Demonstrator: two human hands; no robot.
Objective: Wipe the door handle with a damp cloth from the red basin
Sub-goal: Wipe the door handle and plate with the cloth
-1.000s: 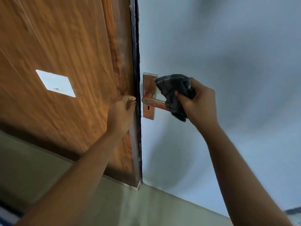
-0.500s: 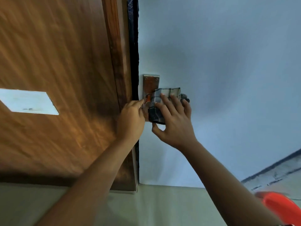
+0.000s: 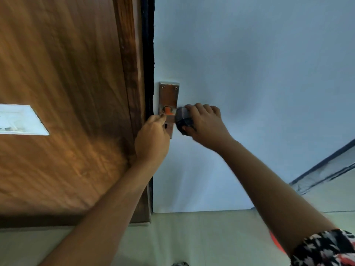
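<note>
Pale blue-white door (image 3: 249, 73) stands beside a brown wood-grain panel (image 3: 67, 93); a tall metal backplate (image 3: 169, 95) sits at the door's left edge. Right hand (image 3: 206, 125) clamps a dark checked cloth (image 3: 183, 120) round the copper-coloured door handle (image 3: 168, 110). Left hand (image 3: 152, 137) rests curled against the plate's lower left, grip unclear.

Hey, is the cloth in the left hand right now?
No, the right hand grips the dark cloth on the door handle, while the left hand holds none.

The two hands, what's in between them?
In the head view, the handle's orange stub on its metal plate sits between the left hand and right hand.
</note>
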